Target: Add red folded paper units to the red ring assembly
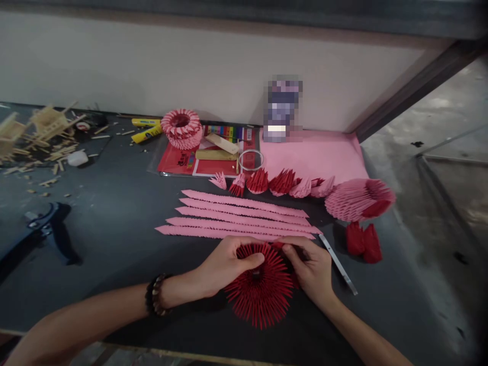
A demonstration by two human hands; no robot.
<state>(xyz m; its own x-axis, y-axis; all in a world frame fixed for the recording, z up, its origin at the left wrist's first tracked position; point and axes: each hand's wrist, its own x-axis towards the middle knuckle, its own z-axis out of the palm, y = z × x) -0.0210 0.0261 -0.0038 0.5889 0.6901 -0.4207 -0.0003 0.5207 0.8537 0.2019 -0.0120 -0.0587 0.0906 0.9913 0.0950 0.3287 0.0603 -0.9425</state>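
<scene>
A round red piece of folded-paper modules (pixel 262 295), spiky at its rim, lies on the dark table near the front edge. My left hand (pixel 227 262) grips its upper left side, fingers curled over the top and thumb pressed toward the centre. My right hand (pixel 310 267) holds the upper right side, fingers pinched on the red modules. A beaded bracelet (pixel 154 295) sits on my left wrist. Just beyond the hands lie several long pink strips of folded paper (pixel 240 218).
A pink and red folded-paper dome (pixel 358 199) and two red pieces (pixel 364 243) sit at the right. A metal ruler (pixel 339 265) lies beside my right hand. Small fans of modules (pixel 280 183), pink paper sheet (pixel 316 152), glue tubes (pixel 147 133), wooden stick models (pixel 41 129) and a dark tool (pixel 49 231) surround.
</scene>
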